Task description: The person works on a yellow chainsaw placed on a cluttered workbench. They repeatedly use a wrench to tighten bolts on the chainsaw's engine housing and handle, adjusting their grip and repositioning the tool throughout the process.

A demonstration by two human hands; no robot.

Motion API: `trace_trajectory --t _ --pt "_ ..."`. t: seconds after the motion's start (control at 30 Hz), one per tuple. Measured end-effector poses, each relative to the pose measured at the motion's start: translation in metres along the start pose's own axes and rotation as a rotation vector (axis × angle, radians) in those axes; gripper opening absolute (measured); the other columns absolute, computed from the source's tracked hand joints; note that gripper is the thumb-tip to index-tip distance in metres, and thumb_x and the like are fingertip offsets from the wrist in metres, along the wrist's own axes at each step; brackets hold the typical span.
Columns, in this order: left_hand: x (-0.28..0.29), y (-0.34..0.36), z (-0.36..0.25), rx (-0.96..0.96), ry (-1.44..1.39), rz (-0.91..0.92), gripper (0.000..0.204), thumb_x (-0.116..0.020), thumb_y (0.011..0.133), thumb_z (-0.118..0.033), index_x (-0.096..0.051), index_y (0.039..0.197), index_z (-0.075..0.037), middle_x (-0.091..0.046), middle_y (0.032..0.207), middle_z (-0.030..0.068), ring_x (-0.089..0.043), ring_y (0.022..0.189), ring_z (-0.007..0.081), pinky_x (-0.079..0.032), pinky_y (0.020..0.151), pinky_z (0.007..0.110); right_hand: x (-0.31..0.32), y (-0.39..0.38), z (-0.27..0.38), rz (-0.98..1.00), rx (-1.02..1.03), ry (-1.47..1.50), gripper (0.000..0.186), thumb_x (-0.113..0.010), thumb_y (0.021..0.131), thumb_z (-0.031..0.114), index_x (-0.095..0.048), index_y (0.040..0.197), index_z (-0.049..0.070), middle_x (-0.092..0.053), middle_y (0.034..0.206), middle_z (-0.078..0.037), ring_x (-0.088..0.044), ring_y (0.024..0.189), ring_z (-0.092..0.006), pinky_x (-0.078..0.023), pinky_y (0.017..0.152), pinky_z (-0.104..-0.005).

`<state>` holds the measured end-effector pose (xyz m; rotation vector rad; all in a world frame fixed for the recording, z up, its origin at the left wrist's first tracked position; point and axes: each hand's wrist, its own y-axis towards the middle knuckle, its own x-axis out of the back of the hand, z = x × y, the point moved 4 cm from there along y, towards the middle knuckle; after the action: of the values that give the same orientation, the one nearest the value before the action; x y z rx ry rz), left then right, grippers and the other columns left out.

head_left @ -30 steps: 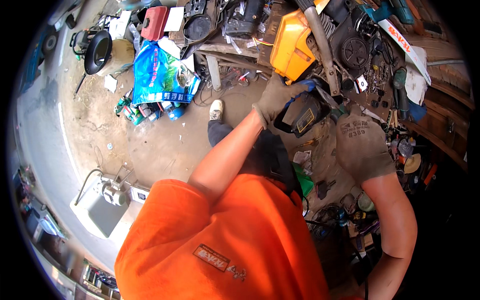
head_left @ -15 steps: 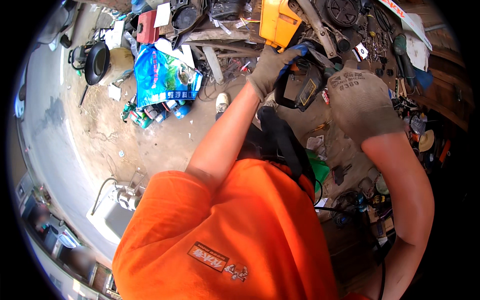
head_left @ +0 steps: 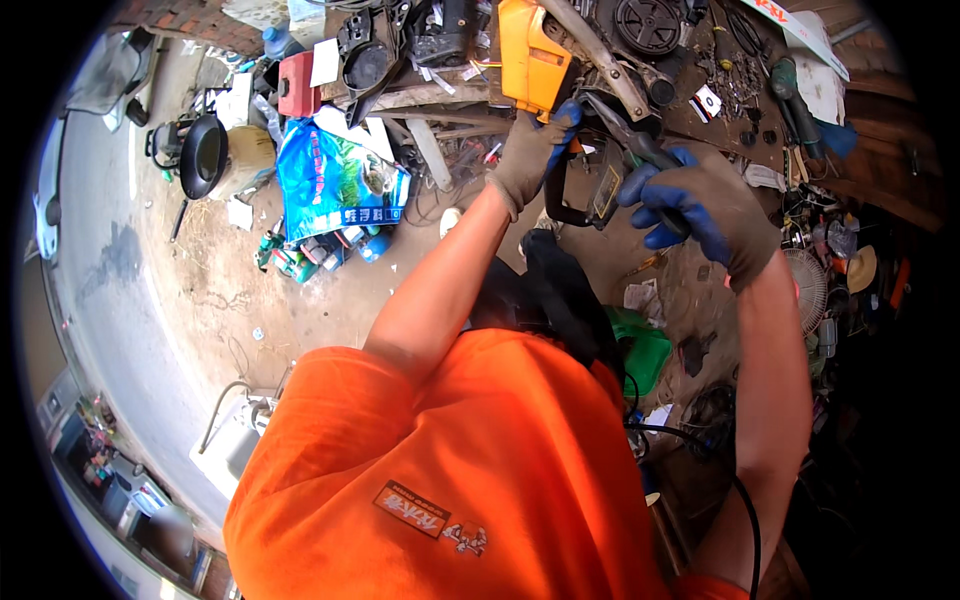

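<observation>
Both my hands wear grey-brown work gloves with blue-coated fingers. My left hand (head_left: pixel 528 160) is closed at the lower end of a yellow-orange plastic housing (head_left: pixel 532 62), part of a power tool with a black loop handle (head_left: pixel 601 195). What exactly its fingers wrap round is partly hidden. My right hand (head_left: pixel 722 210) grips a pair of long-nosed pliers (head_left: pixel 652 150) by the handles. The jaws point up and left, toward the tool and close to a metal bar (head_left: pixel 598 55) lying beside the housing.
The cluttered bench holds a round black part (head_left: pixel 648 24), a green-handled tool (head_left: pixel 790 95) and small metal pieces. At left are a blue printed bag (head_left: pixel 325 185), a black pan (head_left: pixel 204 155) and a red container (head_left: pixel 298 85). A green tub (head_left: pixel 645 350) stands by my legs.
My right hand has turned over, from showing its back to showing the blue fingers round the pliers' handles. My left hand stays at the yellow housing. The whole view has shifted slightly.
</observation>
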<state>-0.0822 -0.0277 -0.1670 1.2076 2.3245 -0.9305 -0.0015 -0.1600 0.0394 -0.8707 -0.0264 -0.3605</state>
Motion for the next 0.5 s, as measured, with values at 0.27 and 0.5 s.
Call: trace_trajectory --t 0.27,0.5 --pt "-0.001 -0.013 -0.025 -0.025 0.12 0.024 0.056 -0.075 0.093 -0.015 -0.045 0.137 0.0 -0.064 0.12 0.0078 -0.062 0.101 0.0131 -0.055 0.085 0.03 -0.002 -0.031 -0.035 -0.247 0.097 0.273 0.03 -0.065 0.09 0.017 -0.067 0.108 -0.007 -0.069 0.112 -0.017 -0.07 0.092 -0.0217 -0.059 0.073 -0.0322" --pt "-0.004 -0.011 -0.021 -0.107 0.096 -0.006 0.069 -0.083 0.083 -0.005 -0.041 0.137 0.002 -0.064 0.121 0.0097 -0.063 0.102 0.0157 -0.054 0.084 0.03 -0.009 -0.037 -0.048 -0.476 -0.065 -0.191 0.025 -0.062 0.085 0.012 -0.069 0.106 0.001 -0.069 0.095 -0.009 -0.063 0.076 -0.0116 -0.049 0.063 -0.0275"
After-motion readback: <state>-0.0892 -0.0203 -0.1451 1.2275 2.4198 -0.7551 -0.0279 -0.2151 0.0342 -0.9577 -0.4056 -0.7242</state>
